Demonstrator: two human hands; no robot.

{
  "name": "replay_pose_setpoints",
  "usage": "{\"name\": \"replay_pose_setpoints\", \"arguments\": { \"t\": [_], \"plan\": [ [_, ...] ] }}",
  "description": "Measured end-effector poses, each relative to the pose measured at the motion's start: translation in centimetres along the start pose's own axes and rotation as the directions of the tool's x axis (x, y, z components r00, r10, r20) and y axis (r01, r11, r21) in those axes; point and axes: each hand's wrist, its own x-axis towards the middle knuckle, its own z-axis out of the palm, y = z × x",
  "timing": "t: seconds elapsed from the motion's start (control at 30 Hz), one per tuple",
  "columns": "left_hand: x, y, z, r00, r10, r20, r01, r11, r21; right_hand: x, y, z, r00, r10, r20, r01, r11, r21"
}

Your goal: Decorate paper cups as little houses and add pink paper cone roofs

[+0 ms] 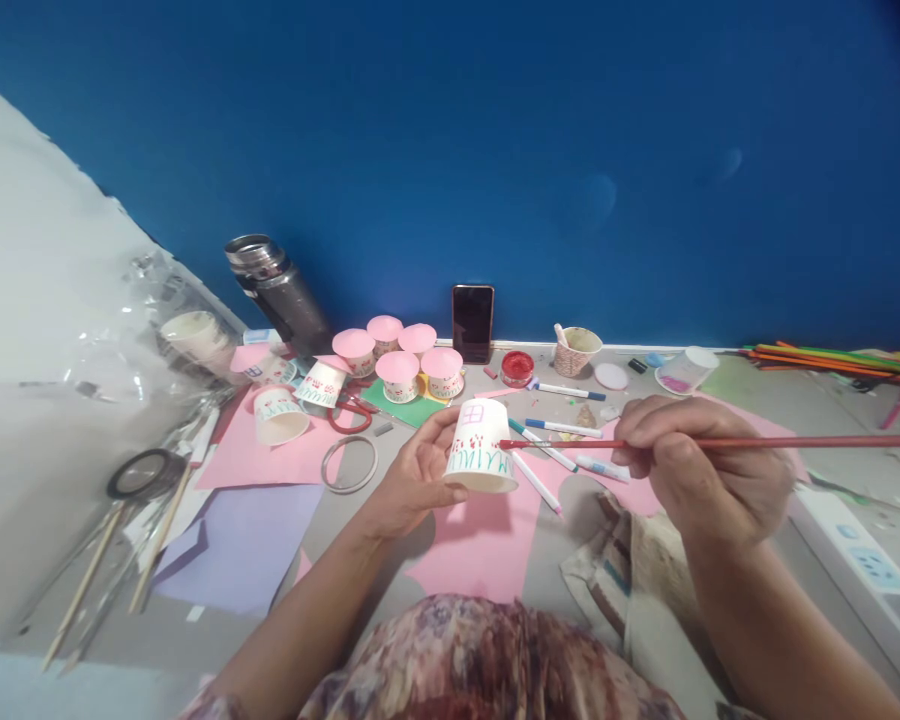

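Observation:
My left hand (416, 470) is closed around a white paper cup (481, 445), held upside down and slightly tilted above the table. The cup carries a pink window drawing, green grass strokes and a row of red dots. In my right hand (709, 475) is a thin red paintbrush (787, 442), pinched between the fingers and pointing left. The brush tip touches or nearly touches the cup's right side, level with the red dots. Behind the cup stands an open jar of red paint (517, 368). Several decorated cups with pink paper tops (397, 368) stand behind my left hand.
Several markers (562, 428) lie on pink paper (487, 550). A phone (472, 320) leans on the blue wall; a dark flask (281, 295) stands left. Red scissors (350, 415), tape rolls (349, 464) and purple paper (240, 545) lie left. A cloth (645, 570) and power strip (855, 550) are right.

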Motion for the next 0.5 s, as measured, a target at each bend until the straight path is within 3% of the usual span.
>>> {"name": "replay_pose_setpoints", "arguments": {
  "t": [0.2, 0.5],
  "plan": [
    [-0.13, 0.19, 0.16, 1.0, -0.021, 0.008, 0.021, 1.0, -0.015, -0.11, -0.12, 0.1, 0.998, 0.021, -0.066, -0.021, 1.0, 0.0],
    [-0.15, 0.09, 0.16, 1.0, -0.017, 0.017, 0.017, 1.0, 0.007, -0.03, -0.4, 0.22, 0.996, 0.061, -0.061, -0.062, 0.998, -0.014]
  ]
}}
